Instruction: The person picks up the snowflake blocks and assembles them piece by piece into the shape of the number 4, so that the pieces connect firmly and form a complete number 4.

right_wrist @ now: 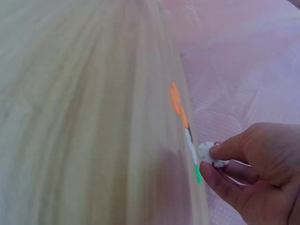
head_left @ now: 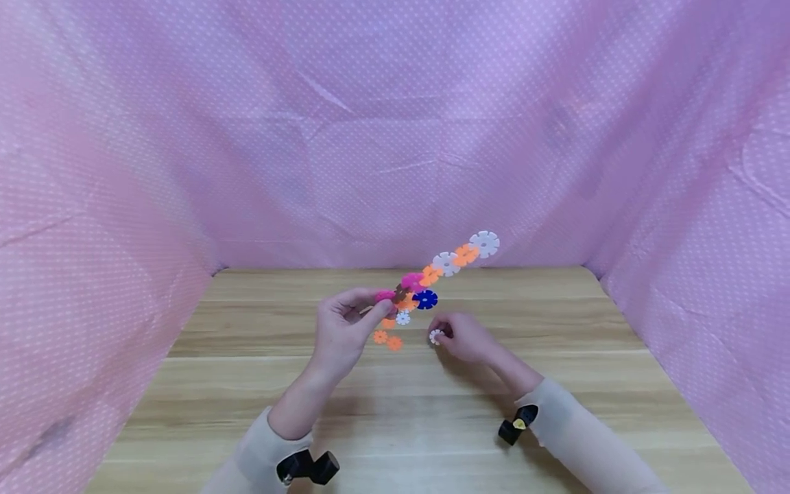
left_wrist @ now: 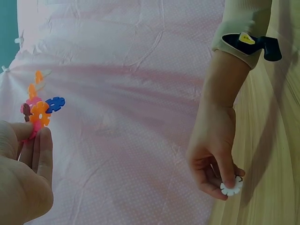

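In the head view, the left hand [head_left: 344,326] pinches a pink disc [head_left: 384,296] at the lower end of a chain of notched discs [head_left: 465,255], which runs from that grip toward two o'clock, a blue disc [head_left: 425,300] jutting at three. The right hand [head_left: 467,336] pinches a white disc [head_left: 435,337] by its fingertips, at the left hand's four o'clock. Orange discs [head_left: 394,343] lie at the white disc's nine o'clock.
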### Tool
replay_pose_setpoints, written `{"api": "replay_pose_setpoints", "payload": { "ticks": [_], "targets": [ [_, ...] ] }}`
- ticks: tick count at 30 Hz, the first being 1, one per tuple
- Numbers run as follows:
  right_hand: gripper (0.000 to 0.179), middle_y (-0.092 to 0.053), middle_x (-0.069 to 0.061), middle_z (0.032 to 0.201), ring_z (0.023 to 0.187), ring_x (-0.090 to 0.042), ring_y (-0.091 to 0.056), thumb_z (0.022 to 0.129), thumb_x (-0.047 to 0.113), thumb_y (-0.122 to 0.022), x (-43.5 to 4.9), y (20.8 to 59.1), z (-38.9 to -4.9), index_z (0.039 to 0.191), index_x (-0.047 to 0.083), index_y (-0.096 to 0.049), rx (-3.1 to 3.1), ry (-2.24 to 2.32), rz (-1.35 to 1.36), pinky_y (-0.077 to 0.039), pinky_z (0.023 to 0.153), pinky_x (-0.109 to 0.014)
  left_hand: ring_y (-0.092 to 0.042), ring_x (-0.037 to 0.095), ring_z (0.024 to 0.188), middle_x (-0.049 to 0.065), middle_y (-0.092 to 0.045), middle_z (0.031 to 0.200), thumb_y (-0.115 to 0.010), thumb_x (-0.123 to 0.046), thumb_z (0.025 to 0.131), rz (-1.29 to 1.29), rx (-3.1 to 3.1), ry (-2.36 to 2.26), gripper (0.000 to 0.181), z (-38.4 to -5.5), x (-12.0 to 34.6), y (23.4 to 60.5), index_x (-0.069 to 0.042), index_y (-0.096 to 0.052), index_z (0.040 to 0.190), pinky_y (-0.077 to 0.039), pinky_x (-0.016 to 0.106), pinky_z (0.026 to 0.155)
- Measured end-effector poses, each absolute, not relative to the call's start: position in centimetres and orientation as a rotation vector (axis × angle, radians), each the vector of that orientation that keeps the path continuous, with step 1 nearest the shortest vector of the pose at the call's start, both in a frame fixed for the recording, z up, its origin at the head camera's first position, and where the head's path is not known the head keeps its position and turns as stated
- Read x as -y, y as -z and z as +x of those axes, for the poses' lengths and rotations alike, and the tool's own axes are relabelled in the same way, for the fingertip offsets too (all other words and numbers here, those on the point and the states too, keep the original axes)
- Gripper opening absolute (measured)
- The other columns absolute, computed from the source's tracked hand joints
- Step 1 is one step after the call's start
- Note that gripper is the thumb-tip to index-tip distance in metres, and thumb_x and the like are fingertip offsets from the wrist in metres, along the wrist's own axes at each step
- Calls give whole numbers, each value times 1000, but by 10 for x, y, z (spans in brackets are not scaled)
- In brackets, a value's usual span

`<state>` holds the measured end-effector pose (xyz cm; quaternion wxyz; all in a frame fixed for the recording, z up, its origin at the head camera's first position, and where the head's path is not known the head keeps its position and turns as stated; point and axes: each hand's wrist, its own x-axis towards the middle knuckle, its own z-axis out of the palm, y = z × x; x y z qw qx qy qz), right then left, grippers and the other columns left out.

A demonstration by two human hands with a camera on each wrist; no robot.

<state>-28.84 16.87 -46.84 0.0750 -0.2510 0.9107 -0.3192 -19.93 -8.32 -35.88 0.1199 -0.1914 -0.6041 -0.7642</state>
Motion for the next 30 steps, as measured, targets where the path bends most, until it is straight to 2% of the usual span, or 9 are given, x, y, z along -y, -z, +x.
{"api": "replay_pose_setpoints", "payload": {
  "ticks": [4, 7, 11, 19, 26, 28, 30],
  "targets": [
    [10, -73, 2, 91, 82, -9, -63, 100, 6, -69, -175, 461, -290, 105, 11, -76, -2735, 1029, -752, -58, 74, -23, -78, 9, 78, -6, -82, 91, -74, 11, 92, -556, 1746, 2245, 15, -199, 82, 357, -1, -79, 101, -70, 29, 81],
    [10, -74, -2, 93, 83, -10, -65, 98, 4, -71, -180, 455, -288, 107, 7, -76, -2718, 1152, -716, -60, 76, -21, -79, 11, 78, -6, -82, 92, -74, 11, 92, -569, 1736, 2249, 23, -200, 82, 357, -9, -81, 99, -70, 32, 82],
    [10, -77, -10, 94, 81, -10, -67, 96, 2, -74, -185, 439, -284, 106, 1, -75, -2698, 1366, -743, -61, 73, -20, -79, 11, 78, -6, -82, 94, -73, 13, 92, -611, 1709, 2250, 34, -201, 82, 359, -20, -80, 98, -71, 35, 81],
    [12, -78, -14, 92, 77, -7, -72, 93, 0, -78, -189, 393, -269, 105, -2, -75, -2580, 1746, -792, -65, 69, -21, -79, 10, 80, -5, -82, 95, -72, 15, 91, -657, 1678, 2248, 29, -201, 82, 363, -11, -80, 101, -70, 32, 81],
    [18, -78, 5, 90, 77, -15, -77, 93, -6, -77, -189, 364, -251, 110, -8, -73, -2365, 1934, -881, -69, 71, -29, -79, 11, 82, -5, -82, 97, -71, 14, 93, -623, 1706, 2232, 22, -200, 81, 363, -5, -78, 102, -70, 29, 81],
    [18, -79, 6, 89, 76, -15, -77, 93, -6, -76, -188, 358, -248, 111, -10, -73, -2323, 1970, -875, -70, 71, -29, -79, 10, 82, -6, -82, 96, -72, 13, 93, -599, 1719, 2229, 19, -201, 81, 363, -2, -78, 102, -70, 29, 82],
    [16, -79, 6, 88, 74, -14, -77, 94, -5, -75, -186, 352, -245, 110, -8, -74, -2269, 2013, -838, -70, 71, -30, -78, 9, 83, -7, -82, 96, -72, 13, 93, -576, 1734, 2217, 14, -200, 80, 363, 5, -76, 103, -70, 29, 82]
  ]
}}
